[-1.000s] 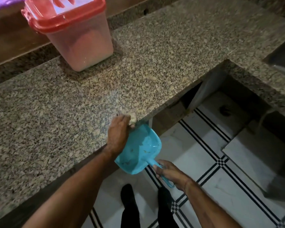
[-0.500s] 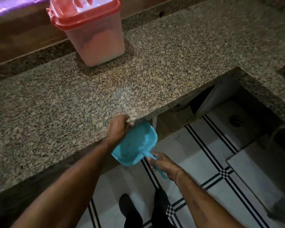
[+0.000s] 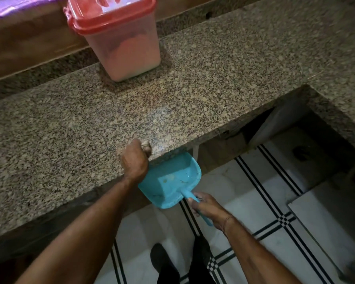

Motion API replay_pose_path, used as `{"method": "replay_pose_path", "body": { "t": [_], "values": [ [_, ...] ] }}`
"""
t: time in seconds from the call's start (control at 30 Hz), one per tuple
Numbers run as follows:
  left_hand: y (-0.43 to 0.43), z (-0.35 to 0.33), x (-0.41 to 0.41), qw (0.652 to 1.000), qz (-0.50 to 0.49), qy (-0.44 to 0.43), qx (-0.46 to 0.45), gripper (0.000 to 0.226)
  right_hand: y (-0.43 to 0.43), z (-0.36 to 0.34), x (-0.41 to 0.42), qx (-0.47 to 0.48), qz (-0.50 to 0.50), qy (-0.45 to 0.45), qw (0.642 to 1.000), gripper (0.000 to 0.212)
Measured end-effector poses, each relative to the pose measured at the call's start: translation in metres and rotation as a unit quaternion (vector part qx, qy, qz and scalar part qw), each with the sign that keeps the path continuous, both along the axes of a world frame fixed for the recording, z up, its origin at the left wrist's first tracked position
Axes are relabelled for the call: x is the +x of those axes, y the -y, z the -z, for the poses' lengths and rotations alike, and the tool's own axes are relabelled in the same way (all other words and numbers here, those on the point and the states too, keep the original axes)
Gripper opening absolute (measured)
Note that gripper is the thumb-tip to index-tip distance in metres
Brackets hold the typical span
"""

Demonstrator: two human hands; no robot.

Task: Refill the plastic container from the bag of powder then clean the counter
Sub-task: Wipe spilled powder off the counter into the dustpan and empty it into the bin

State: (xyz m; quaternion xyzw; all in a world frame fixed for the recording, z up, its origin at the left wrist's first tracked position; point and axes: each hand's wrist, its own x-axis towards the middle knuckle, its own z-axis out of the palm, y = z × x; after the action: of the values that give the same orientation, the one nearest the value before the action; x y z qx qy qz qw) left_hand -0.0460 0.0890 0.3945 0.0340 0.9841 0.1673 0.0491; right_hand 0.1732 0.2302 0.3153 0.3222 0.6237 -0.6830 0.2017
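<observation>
A speckled granite surface (image 3: 193, 95) runs across the view, and the plastic container (image 3: 123, 44) stands on it near the far edge, upright, with its red lid (image 3: 109, 15) pressed on. Pinkish powder shows through the translucent wall and fills most of it; no label, brand or writing can be read on the container or lid. At the near edge of the surface the left hand (image 3: 134, 158) is clenched into a loose fist, knuckles up, and something small and pale peeks out past the fingers, perhaps a cloth or a wad, though it is too blurred to say for sure. Just beneath that edge, the mouth of a turquoise dustpan (image 3: 172, 179) is tucked against the underside of the stone lip, tilted with the pan facing up. A few faint specks lie in its hollow. The right hand (image 3: 207, 208) is closed around the dustpan's thin handle, below and to the right of the pan. Underneath, the floor (image 3: 244, 201) is white tile crossed by black double lines, and the person's dark legs and shoe show at the bottom. A purple strip (image 3: 12, 7) lies along the far left corner behind the surface.
</observation>
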Motion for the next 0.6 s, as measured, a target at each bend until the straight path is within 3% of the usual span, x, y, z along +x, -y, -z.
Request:
{"method": "replay_pose_path", "body": {
  "t": [0.23,0.37,0.43,0.5,0.6],
  "values": [
    [-0.055,-0.002,0.002,0.995,0.070,0.024,0.067,0.017,0.005,0.004,0.003,-0.011,0.000,-0.003,1.000,0.023],
    [-0.046,0.000,-0.019,0.970,0.091,0.101,0.200,0.017,0.000,0.006,0.007,-0.015,0.003,-0.004,1.000,0.025],
    [-0.036,-0.001,-0.028,0.959,0.110,0.100,0.241,0.020,-0.004,0.008,0.009,-0.010,0.005,-0.005,1.000,0.026],
    [-0.034,0.001,-0.029,0.957,0.177,0.078,0.217,0.024,-0.008,0.008,0.008,-0.007,0.008,-0.009,1.000,0.025],
    [-0.039,0.009,-0.026,0.947,0.299,0.046,0.111,0.030,-0.011,0.005,0.004,-0.007,0.004,-0.018,1.000,0.021]
  ]
}}
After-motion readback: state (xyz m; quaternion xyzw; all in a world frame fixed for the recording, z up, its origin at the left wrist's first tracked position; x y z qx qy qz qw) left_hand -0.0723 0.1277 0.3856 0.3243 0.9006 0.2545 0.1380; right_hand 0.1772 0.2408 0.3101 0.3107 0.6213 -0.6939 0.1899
